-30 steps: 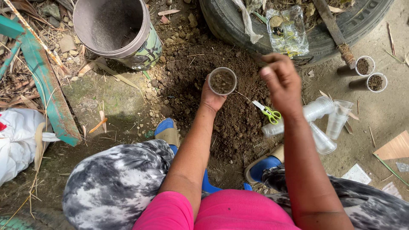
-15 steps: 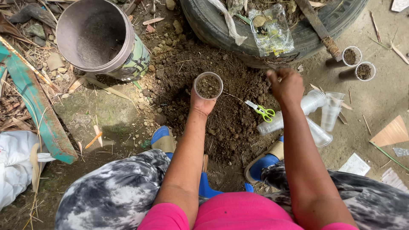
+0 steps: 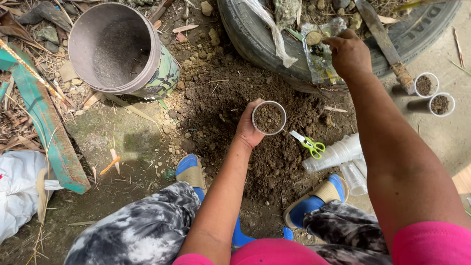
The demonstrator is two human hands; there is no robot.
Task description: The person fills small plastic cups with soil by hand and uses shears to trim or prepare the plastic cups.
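A big black tire point(image 3: 255, 41) lies at the top, with a clear plastic bag point(image 3: 319, 54) and a rusty flat tool point(image 3: 385, 44) resting on it. To the left a grey bucket point(image 3: 117, 49) lies tipped on its side, and its open mouth shows. A long green strip point(image 3: 46, 127) lies on the ground at the far left, next to a white bag point(image 3: 17, 191). A pile of dark dirt point(image 3: 274, 162) spreads out in the middle, in front of the tire.

The person squats with blue sandals point(image 3: 189, 172) at the edge of the dirt. A stack of clear cups point(image 3: 333, 154) lies on its side by the right foot.

The left hand point(image 3: 248, 130) holds a small clear cup point(image 3: 269, 118) full of dirt. The fingers wrap around the cup from below. The cup is upright, just above the dirt pile.

The right hand point(image 3: 349, 54) reaches up to the plastic bag on the tire. Its fingers are bent and close together at the bag. I cannot tell if they pinch it.

Small scissors with green handles point(image 3: 308, 144) lie on the dirt, just right of the cup. Two more small cups with dirt point(image 3: 431, 93) stand on the ground at the far right.
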